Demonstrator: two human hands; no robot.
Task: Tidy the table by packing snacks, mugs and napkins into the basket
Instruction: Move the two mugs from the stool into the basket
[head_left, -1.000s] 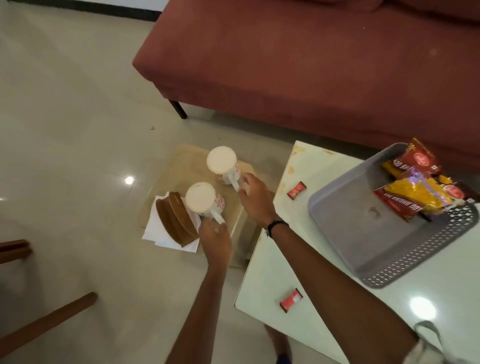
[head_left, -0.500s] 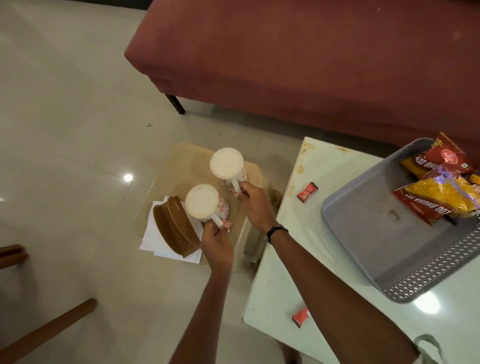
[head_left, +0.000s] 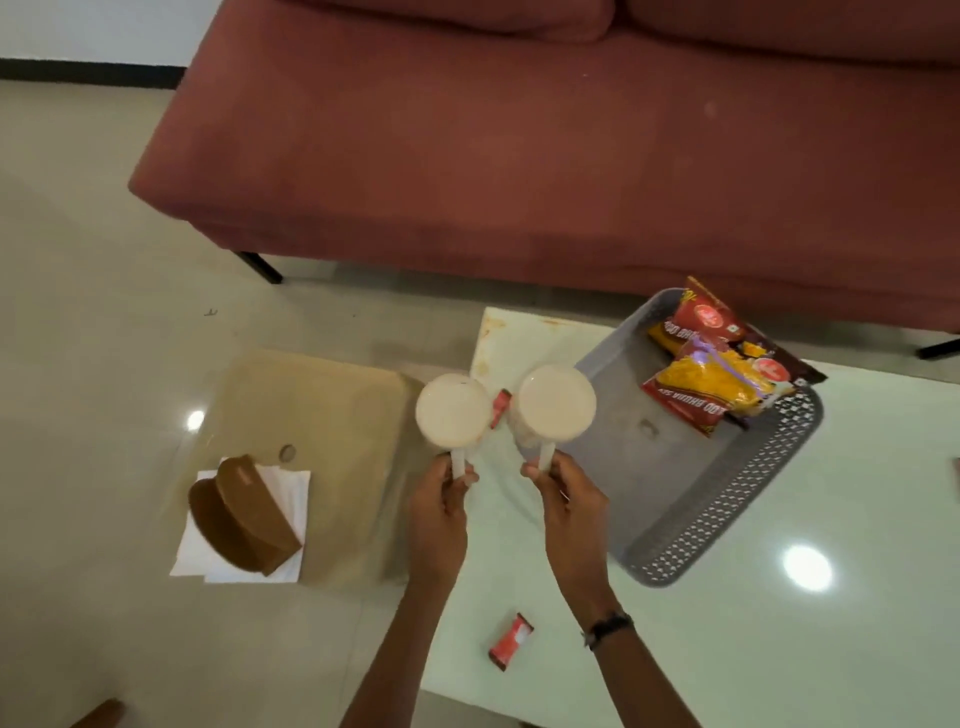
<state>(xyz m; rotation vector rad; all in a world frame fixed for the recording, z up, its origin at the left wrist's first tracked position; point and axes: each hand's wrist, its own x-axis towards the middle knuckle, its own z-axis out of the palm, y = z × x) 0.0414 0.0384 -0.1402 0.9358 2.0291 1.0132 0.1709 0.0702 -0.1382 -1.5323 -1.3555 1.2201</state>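
Observation:
I hold two white mugs by their handles, seen from above. My left hand (head_left: 439, 512) grips the left mug (head_left: 453, 412), which hangs over the gap between the low side table and the white table. My right hand (head_left: 569, 501) grips the right mug (head_left: 557, 402), which hangs over the left rim of the grey basket (head_left: 727, 509). Red and yellow snack packets (head_left: 714, 379) lie in the basket's far corner. White napkins (head_left: 291, 486) sit under a brown holder (head_left: 241, 514) on the side table. A small red sachet (head_left: 511, 640) lies on the white table, and another (head_left: 500, 408) shows between the mugs.
The low tan side table (head_left: 322, 415) stands left of the white table (head_left: 779, 649). A red sofa (head_left: 519, 145) runs along the far side. Glossy tiled floor (head_left: 93, 312) lies to the left. A wooden piece (head_left: 98, 714) shows at the bottom left.
Both hands have lifted the mugs off the side table and carried them right, toward the basket. The right mug now hangs over the basket's left rim.

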